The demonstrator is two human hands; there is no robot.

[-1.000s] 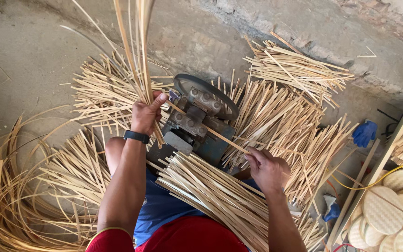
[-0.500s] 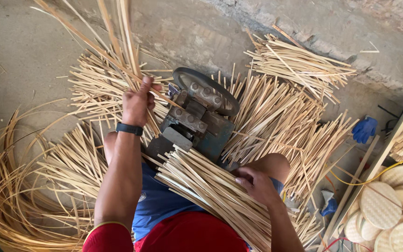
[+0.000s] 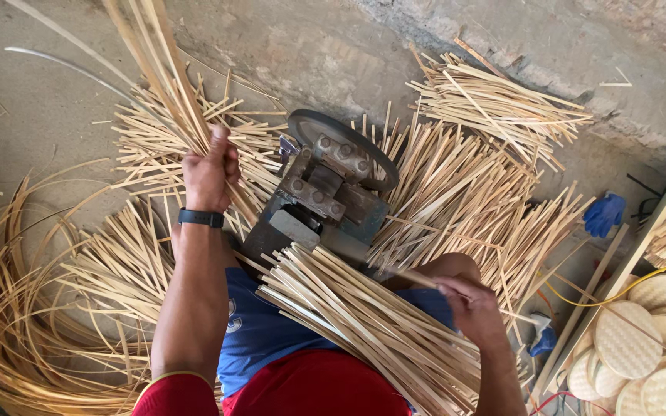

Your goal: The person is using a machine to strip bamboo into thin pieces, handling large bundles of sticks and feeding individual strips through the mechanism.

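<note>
My left hand is raised at the left of a small grey metal machine and grips a bundle of long bamboo strips that rises to the top edge. A black band sits on that wrist. My right hand is low at the right of the machine, fingers closed on a single thin bamboo strip that points back toward the machine. A thick bundle of cut strips lies across my lap, between the two arms.
Heaps of cut bamboo strips fan out on the concrete floor around the machine. Long curled strips pile at the left. Round woven discs stack at the lower right, near a blue glove and a yellow cord.
My left hand has lifted the long bundle up and to the left, away from the machine. My right hand has dropped lower and to the right, drawing a strip out.
</note>
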